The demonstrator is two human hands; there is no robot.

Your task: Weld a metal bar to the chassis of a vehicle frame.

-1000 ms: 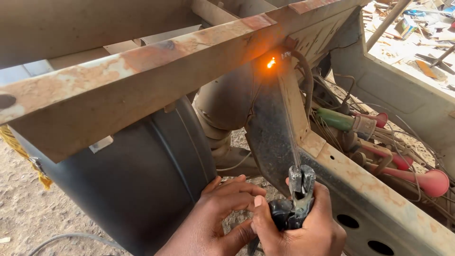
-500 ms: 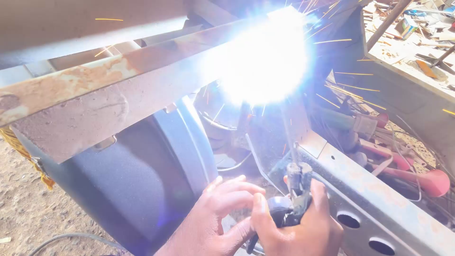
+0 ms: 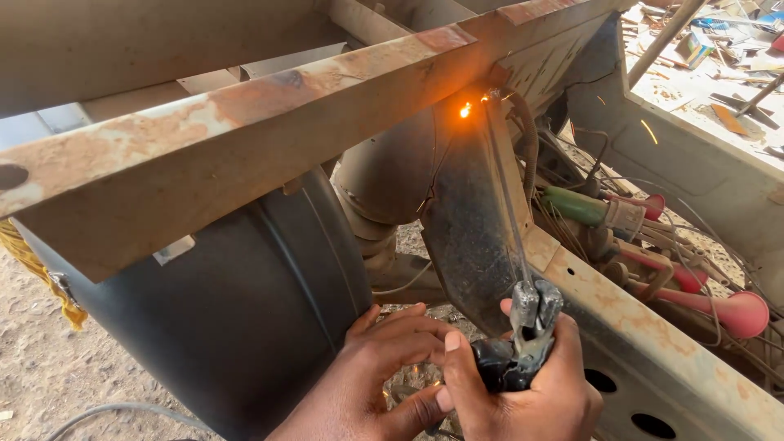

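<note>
Welding rod (image 3: 505, 188) against rusty beam (image 3: 245, 114)

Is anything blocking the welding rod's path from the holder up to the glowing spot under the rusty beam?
Nothing visible does. The welding rod runs clear from the holder in the right hand to the glowing spot, passing the dark plate.

A dark curved tank (image 3: 245, 327) sits left; red horns (image 3: 719, 306) lie right, scrap (image 3: 719, 49) beyond.

Outdoor welding yard, rusty steel beam (image 3: 245, 122), scattered scrap (image 3: 719, 57), dirt ground (image 3: 41, 367)
</note>
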